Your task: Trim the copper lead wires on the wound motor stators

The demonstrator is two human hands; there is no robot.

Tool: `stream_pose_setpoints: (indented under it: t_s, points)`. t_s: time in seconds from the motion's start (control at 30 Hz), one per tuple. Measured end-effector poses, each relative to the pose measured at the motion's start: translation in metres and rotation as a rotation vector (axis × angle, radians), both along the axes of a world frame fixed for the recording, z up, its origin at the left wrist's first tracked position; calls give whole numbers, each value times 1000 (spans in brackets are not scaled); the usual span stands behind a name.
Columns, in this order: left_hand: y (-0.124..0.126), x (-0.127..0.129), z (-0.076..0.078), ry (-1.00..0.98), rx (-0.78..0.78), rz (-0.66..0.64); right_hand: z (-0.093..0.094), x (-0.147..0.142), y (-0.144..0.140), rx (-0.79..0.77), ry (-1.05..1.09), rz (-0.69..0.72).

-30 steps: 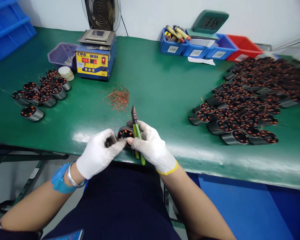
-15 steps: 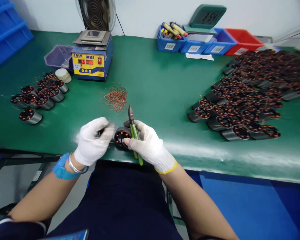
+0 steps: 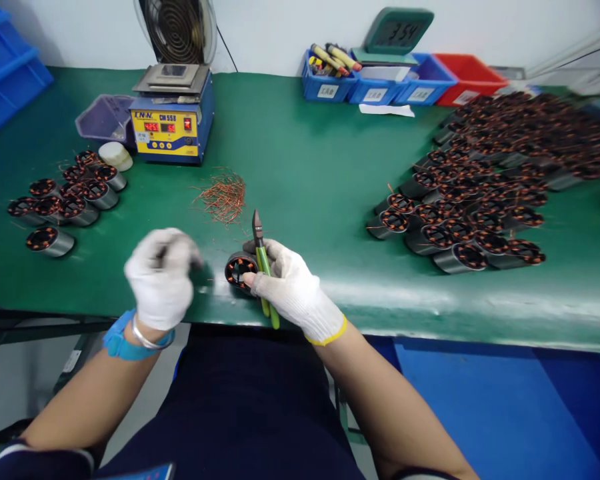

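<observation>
My right hand (image 3: 295,287), in a white knit glove, is closed around green-handled wire cutters (image 3: 263,260) that point away from me. The same hand grips a motor stator (image 3: 233,278), its thumb at the stator's ring of copper windings. The stator is tilted so its open end faces me, close to the table's front edge. To the left, apart from the stator, my left hand (image 3: 161,277) is gloved too and smeared by motion; its fingers look bent, and whether they hold anything cannot be made out.
Copper wire clippings (image 3: 223,197) lie ahead of my hands on the green table (image 3: 290,167). Several stators (image 3: 50,241) stand at left, and a large group (image 3: 460,257) at right. Behind are a blue-and-yellow soldering pot (image 3: 170,130), a purple bin (image 3: 105,119), tool boxes (image 3: 327,90) and a clock (image 3: 400,32).
My left hand has moved left, away from the stator. My right hand still holds the stator and wire cutters. The whole view has shifted slightly.
</observation>
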State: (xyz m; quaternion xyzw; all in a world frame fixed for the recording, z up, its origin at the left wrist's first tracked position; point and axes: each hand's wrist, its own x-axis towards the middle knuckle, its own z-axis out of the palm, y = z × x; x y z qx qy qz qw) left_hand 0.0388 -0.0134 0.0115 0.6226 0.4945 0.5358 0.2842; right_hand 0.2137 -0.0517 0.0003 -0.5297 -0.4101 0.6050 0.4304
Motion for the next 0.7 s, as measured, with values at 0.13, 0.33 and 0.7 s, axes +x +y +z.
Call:
stream_pose_setpoints:
  t_s: [0.13,0.33,0.7]
  points:
    - [3,-18,-5,23,-3,13,-1,0,1,-17,-31,-8]
    - [-1,-3,-8,114,-199,-361,0,-2,3,-13,51,-22]
    - [-6,-19,-1,154,-466,-457,1,-1,3,-49,40,-43]
